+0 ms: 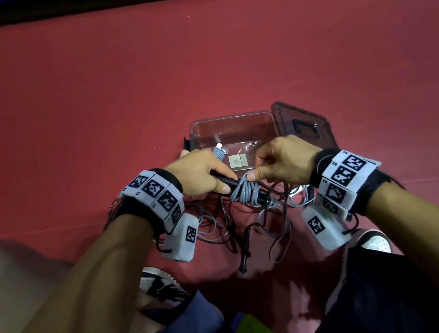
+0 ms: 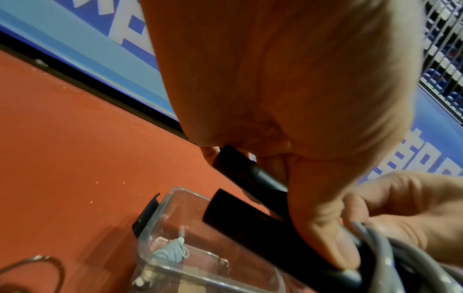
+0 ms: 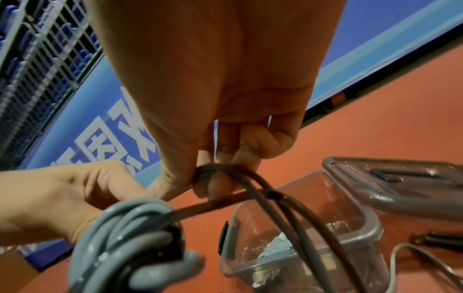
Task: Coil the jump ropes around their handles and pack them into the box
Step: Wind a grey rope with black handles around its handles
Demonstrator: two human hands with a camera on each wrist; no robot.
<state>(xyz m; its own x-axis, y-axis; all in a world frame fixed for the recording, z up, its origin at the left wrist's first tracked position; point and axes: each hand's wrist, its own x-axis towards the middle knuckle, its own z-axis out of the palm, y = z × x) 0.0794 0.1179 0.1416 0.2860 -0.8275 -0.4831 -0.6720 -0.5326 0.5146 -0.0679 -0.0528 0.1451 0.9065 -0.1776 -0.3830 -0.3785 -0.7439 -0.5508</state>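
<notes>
While left hand point(image 1: 202, 170) grips black handles point(image 1: 229, 183) | right hand point(image 1: 282, 162) pinches grey rope point(image 1: 244, 191) | above box point(image 1: 235, 125)

Red floor point(image 1: 199, 65): clear plastic box point(image 1: 269, 120), its lid point(image 1: 315, 117) just right, tangled loose jump ropes point(image 1: 251, 229) nearer person.

An indoor sports hall or court: a red sports floor point(image 1: 198, 57) runs to a dark edge strip, beyond which stands a blue barrier board point(image 3: 105, 111) with large white lettering, and behind it metal railings point(image 3: 37, 49) fronting rows of blue spectator seats.
</notes>
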